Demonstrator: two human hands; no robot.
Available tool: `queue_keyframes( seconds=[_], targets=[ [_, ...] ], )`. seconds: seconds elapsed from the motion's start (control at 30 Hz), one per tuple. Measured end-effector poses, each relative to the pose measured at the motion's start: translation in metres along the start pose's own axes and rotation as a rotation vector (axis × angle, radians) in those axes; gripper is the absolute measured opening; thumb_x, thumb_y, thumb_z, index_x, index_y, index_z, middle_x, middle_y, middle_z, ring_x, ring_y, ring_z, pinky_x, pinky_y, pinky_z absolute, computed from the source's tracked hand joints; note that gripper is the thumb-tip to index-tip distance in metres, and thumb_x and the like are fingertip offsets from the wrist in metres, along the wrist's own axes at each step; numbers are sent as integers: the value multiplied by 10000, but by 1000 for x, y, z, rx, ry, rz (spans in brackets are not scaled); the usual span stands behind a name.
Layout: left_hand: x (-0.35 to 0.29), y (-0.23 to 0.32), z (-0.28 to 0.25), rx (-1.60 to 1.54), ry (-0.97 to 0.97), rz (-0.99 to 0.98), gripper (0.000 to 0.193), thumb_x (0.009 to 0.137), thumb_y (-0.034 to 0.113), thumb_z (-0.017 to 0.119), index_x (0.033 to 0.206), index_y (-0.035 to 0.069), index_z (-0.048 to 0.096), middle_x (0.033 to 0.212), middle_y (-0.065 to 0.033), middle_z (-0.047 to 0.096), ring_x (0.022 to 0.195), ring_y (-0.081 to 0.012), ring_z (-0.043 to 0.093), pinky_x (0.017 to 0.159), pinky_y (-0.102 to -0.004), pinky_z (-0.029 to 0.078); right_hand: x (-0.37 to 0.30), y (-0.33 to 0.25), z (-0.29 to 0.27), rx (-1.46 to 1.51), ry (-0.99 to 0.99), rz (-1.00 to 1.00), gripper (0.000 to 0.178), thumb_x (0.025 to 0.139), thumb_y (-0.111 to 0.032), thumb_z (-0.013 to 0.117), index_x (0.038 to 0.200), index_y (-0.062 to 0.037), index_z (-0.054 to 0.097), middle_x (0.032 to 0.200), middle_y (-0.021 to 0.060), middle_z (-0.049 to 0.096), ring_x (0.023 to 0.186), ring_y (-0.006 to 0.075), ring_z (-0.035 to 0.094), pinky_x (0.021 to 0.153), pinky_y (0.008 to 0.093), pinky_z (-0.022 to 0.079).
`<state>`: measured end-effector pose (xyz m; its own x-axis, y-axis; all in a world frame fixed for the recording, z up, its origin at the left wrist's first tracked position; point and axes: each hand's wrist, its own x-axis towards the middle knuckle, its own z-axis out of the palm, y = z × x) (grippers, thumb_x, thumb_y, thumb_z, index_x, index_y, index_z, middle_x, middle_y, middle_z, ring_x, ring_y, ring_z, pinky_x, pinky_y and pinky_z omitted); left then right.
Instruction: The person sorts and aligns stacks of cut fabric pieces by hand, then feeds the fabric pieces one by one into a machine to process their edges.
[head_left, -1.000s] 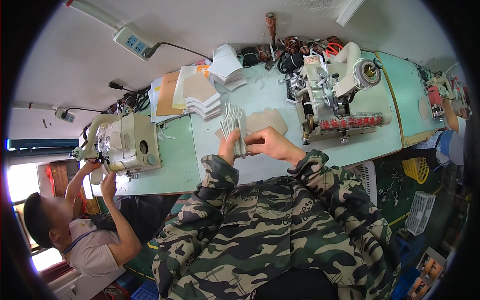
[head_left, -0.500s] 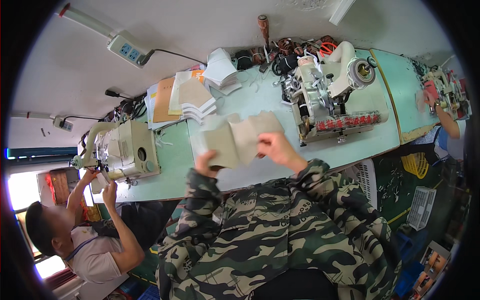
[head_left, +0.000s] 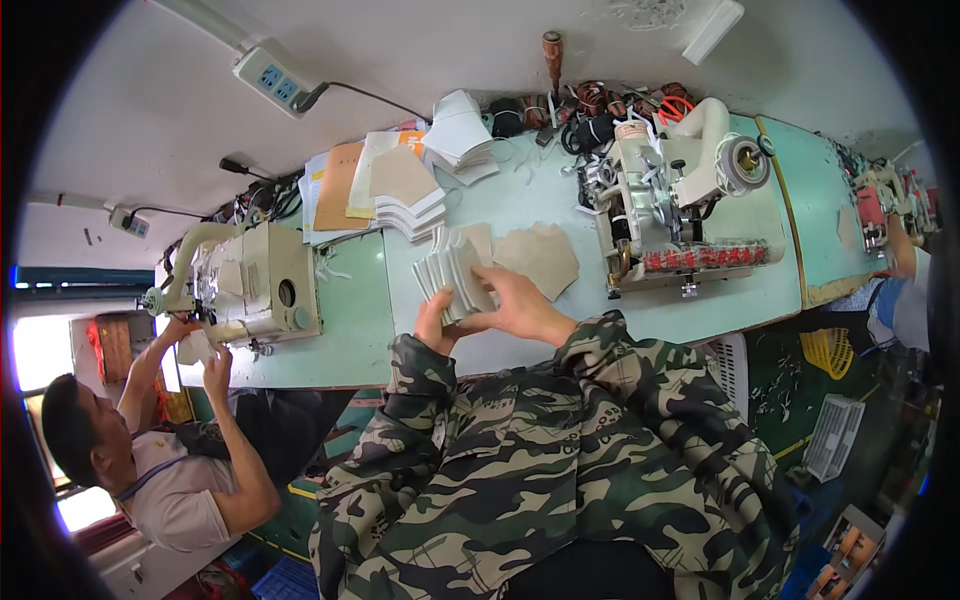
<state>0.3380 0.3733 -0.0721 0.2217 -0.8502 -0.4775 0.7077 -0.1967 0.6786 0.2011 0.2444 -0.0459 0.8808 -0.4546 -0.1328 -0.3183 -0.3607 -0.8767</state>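
My left hand [head_left: 434, 322] and my right hand [head_left: 526, 308] are both closed on a small bundle of pale cut pieces [head_left: 450, 272], gripped over the table's front part. The pieces stand on edge, slightly fanned, their white edges showing; whether they are leather or fabric I cannot tell. My left fingers hold the lower left side, while my right thumb and fingers press the right side. Just beyond the bundle, flat beige pieces [head_left: 545, 258] with irregular outlines lie on the pale green table [head_left: 400, 345].
Farther back are a stack of beige-topped white pieces [head_left: 405, 190], another white stack [head_left: 460, 135] and papers [head_left: 338, 185]. A sewing-type machine [head_left: 680, 205] stands right, another [head_left: 245, 290] left, where a co-worker [head_left: 185, 480] handles a pale piece. Cords and red-handled scissors [head_left: 676, 108] line the wall.
The wide pieces that my hands held apart, blurred, are out of my hands; similar beige pieces now lie flat beyond. My hands have come together around the bundle.
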Motion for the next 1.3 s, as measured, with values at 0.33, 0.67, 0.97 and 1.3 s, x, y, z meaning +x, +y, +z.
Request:
queue_keyframes(
  seconds=[0.33, 0.67, 0.97, 1.3],
  targets=[
    [-7, 10, 21, 144, 35, 31, 583, 925, 394, 439, 1365, 12, 412, 1217, -187, 583, 1018, -324, 639, 838, -505, 548, -2, 6, -7, 96, -18, -27, 663, 745, -285, 792, 1276, 17, 533, 1141, 168, 638, 1014, 293, 647, 841, 367, 516],
    [-33, 19, -48, 23, 374, 24, 601, 903, 388, 522, 1371, 30, 403, 1255, -178, 548, 1100, -382, 598, 785, -521, 550, 14, 11, 2, -621, 367, -401, 394, 836, -228, 654, 1151, 1, 596, 980, 216, 653, 882, 353, 644, 768, 406, 507],
    [-37, 15, -13, 7, 144, 183, 412, 933, 264, 542, 1272, 41, 468, 1150, -117, 587, 959, -224, 632, 741, -415, 601, 29, -31, 6, 171, -229, 26, 360, 782, -277, 741, 954, 33, 683, 856, 155, 698, 783, 205, 659, 740, 319, 501],
    [-22, 26, 27, 155, 180, 110, 426, 910, 236, 536, 1284, 59, 434, 1144, -123, 578, 921, -231, 641, 707, -405, 605, 20, -25, -16, 165, -57, 36, 213, 725, -183, 687, 748, 26, 651, 658, 165, 634, 580, 241, 600, 585, 358, 464]
  ],
)
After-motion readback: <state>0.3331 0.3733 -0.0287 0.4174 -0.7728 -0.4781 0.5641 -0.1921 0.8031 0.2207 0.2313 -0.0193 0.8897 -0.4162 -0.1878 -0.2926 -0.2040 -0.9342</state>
